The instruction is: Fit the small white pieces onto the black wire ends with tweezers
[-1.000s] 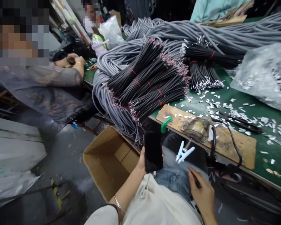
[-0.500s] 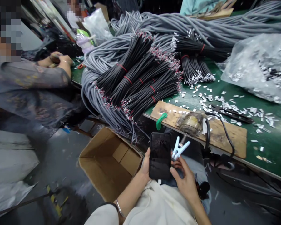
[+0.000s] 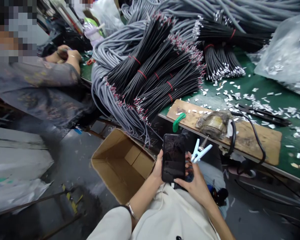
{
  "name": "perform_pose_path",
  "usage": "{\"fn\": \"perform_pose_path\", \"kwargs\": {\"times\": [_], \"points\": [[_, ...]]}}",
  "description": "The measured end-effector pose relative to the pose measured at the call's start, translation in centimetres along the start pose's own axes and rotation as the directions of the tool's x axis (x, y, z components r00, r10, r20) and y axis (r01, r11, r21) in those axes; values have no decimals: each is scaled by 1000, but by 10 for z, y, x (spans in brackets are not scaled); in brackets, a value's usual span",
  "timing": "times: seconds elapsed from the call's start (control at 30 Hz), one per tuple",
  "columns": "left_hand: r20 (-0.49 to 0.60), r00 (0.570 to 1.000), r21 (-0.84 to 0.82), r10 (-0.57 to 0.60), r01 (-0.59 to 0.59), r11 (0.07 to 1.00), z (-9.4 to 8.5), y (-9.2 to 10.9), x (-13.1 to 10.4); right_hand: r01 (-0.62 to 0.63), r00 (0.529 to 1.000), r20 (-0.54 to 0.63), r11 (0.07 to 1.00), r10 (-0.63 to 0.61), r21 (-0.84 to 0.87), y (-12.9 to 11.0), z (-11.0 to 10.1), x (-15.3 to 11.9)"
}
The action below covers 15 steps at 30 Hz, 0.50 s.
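Note:
A black smartphone (image 3: 174, 158) is held upright in front of my lap, its dim screen showing 20:06. My left hand (image 3: 159, 168) grips its left edge, with the fingers hidden behind it. At the lower right corner, the thumb of my right hand (image 3: 196, 181) rests on the phone, and its fingers curl at the right edge. Just above my right hand is a light blue clothespin (image 3: 200, 151), at the tip of a metal rod. That rod sticks out from a taped, stained device (image 3: 213, 123) on a wooden board (image 3: 250, 141).
Bundles of black cables (image 3: 155, 73) with red ties lie over grey cables (image 3: 107, 53) on the green table (image 3: 270, 133). White scraps and dark tweezers (image 3: 263, 115) lie there beside a plastic bag (image 3: 287, 60). Below stands a cardboard box (image 3: 122, 163). Another person (image 3: 40, 80) sits at left.
My right thumb has moved from beside the phone onto its lower right corner. The view has shifted, so the table and cables appear higher and further right.

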<state>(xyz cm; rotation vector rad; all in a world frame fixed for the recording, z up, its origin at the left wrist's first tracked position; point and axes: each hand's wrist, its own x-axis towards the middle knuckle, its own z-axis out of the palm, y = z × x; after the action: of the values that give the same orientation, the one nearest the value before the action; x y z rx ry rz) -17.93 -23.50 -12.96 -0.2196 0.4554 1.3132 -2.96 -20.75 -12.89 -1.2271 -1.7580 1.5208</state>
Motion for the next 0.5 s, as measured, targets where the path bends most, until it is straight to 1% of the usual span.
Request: {"fn": "perform_pose_path", "kwargs": {"times": [0.17,0.33,0.5], "points": [[-47,999,31,19,-17,999,-5,-3,3,-20,993,-116,997,28,69,6,3,15],[-91,996,66,18,-12,998,-7,-7,4,-32,986,-160,992,52,126,9,8,24],[-144,989,98,29,-15,995,-3,-8,2,-70,975,-199,986,99,149,1,16,25]]}}
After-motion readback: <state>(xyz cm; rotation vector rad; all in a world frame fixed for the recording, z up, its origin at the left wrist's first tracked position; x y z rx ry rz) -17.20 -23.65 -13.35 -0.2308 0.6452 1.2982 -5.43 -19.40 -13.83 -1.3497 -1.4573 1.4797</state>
